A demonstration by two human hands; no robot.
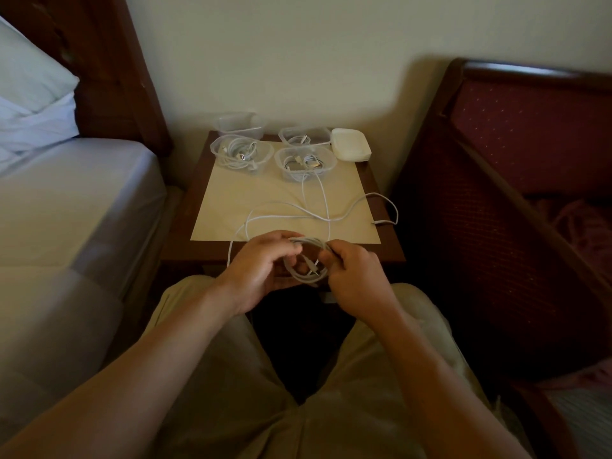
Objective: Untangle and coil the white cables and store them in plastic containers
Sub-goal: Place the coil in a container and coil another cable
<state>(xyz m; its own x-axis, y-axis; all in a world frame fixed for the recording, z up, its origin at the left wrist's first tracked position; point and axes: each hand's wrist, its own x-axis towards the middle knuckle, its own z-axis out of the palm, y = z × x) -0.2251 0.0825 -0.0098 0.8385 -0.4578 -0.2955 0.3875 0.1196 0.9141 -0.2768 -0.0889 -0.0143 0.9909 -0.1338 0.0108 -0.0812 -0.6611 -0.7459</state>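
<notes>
Wooden is the small table point(390, 250), and a pale sheet of paper point(231, 210) covers most of its top; at its far edge stand four clear plastic containers. Three of them already hold white cables: the far right container point(326, 135), the left container point(268, 154) and the right container point(281, 160) just in front of it; the far left container point(256, 122) looks empty, so I judge the work more than half done. Beside them, at the far right corner, lies a stack of white lids point(351, 149); no lid is on yet. One long cable point(291, 208) is loose across the paper and hangs over the right edge; one strand runs up to the right container. Over the near edge the coil point(306, 260) is half made; the left hand point(261, 270) grips one side with curled fingers, and the right hand point(352, 276) pinches the other side. What is left, I think, is to finish winding, store it and close the containers.
</notes>
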